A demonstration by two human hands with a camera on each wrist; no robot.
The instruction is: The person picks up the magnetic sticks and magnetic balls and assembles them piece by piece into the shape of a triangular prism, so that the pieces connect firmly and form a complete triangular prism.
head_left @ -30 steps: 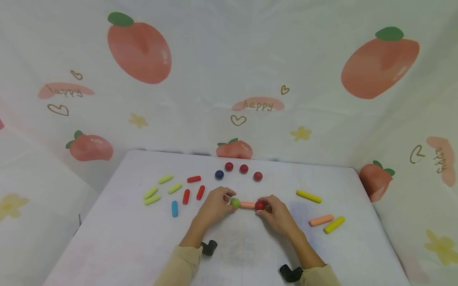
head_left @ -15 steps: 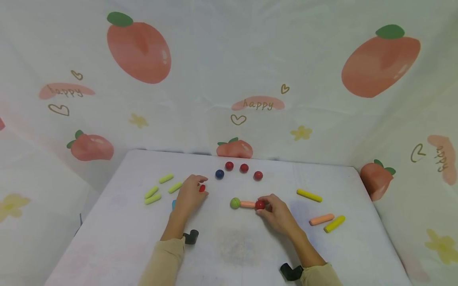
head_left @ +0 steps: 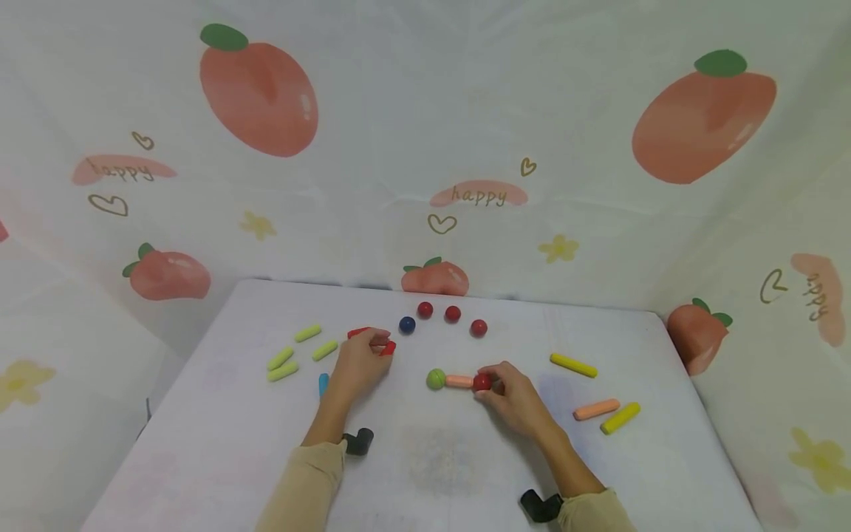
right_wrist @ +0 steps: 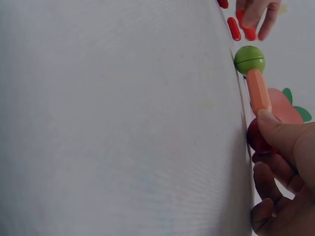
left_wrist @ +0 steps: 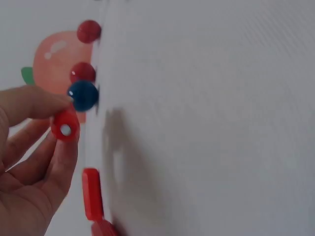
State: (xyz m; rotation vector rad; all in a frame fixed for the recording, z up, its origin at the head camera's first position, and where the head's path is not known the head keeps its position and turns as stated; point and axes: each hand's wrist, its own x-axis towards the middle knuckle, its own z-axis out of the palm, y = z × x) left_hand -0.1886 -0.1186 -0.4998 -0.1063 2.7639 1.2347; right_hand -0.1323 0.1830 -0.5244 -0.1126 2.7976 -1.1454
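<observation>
My left hand (head_left: 359, 366) pinches a short red stick (left_wrist: 61, 119) between thumb and fingertips, its end with a pale round spot showing in the left wrist view. Other red sticks (left_wrist: 92, 194) lie by that hand, partly hidden behind it in the head view. In mid-table, a green ball (head_left: 435, 379), a light orange stick (head_left: 459, 381) and a dark red ball (head_left: 482, 382) stand end to end in a row. With thumb and fingers, my right hand (head_left: 515, 399) grips the red ball at the row's right end.
A navy ball (head_left: 407, 325) and several red balls (head_left: 453, 314) lie behind. Several lime sticks (head_left: 282, 371) and a blue stick (head_left: 323, 384) are at left. Yellow sticks (head_left: 574, 365) and an orange stick (head_left: 596, 410) lie at right. A printed cloth hangs behind the table.
My left hand has let go of the green ball, moved left to the red sticks and taken one between its fingers. My right hand stays on the dark red ball.
</observation>
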